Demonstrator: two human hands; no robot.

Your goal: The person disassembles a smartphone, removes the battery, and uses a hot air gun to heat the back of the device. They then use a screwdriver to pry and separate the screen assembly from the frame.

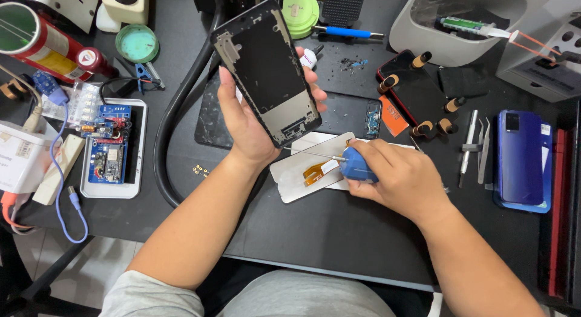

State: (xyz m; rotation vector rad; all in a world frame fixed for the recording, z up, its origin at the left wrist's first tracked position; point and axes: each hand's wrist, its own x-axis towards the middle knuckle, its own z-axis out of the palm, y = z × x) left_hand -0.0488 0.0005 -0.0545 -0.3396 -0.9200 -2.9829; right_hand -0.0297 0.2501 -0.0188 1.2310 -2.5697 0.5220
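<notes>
Head view, blue phone [521, 156], tweezers [483, 148], black hose [175, 111]

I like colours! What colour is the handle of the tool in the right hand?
Blue. The screwdriver handle in the right hand shows best in the head view.

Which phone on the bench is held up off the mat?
The stripped black phone frame in the left hand. The blue phone at right and the red-edged phone lie flat.

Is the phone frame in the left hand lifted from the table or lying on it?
Lifted: the left hand holds the phone frame tilted above the table.
</notes>
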